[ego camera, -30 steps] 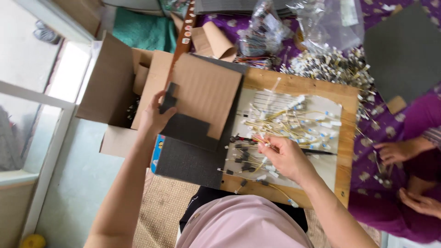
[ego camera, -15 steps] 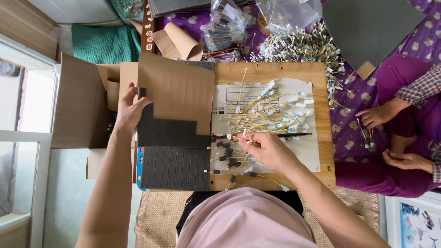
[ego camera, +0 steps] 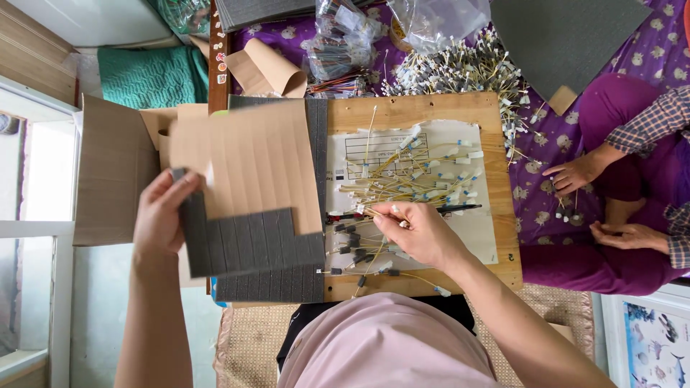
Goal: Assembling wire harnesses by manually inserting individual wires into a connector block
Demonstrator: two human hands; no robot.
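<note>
Head view looks straight down on a wooden board [ego camera: 424, 111] set across the person's lap, with a white paper sheet [ego camera: 481, 237] lying on its right half. The right hand [ego camera: 420, 233] rests on that sheet, fingers curled narrow and pinched on a thin yellowish wire [ego camera: 359, 210] at its right end. The wire runs left from the fingertips, its long axis roughly left-to-right across the scene, and its free end points toward the grey foam. Whether one wire or several are pinched is hard to tell at this size. Just beyond the hand, on the far side, lies a loose bundle of wires [ego camera: 417, 176] with small white tips, fanned mostly left-to-right. Near the hand's left sit small dark connectors [ego camera: 352, 241].

The left hand [ego camera: 164, 215] grips the left edge of a grey ribbed foam pad [ego camera: 251, 244], thumb on top and fingers wrapped beneath. A brown cardboard sheet [ego camera: 244, 162] lies over the pad's far part. The pad's ribs run near-to-far; its long side runs left-to-right. The right hand is plainly nearer the wire; the left is well apart from it, with the pad lying between them.

An open cardboard box [ego camera: 115, 169] stands at the left. At the right edge, another person's hands [ego camera: 575, 172] rest on purple fabric [ego camera: 632, 122].
</note>
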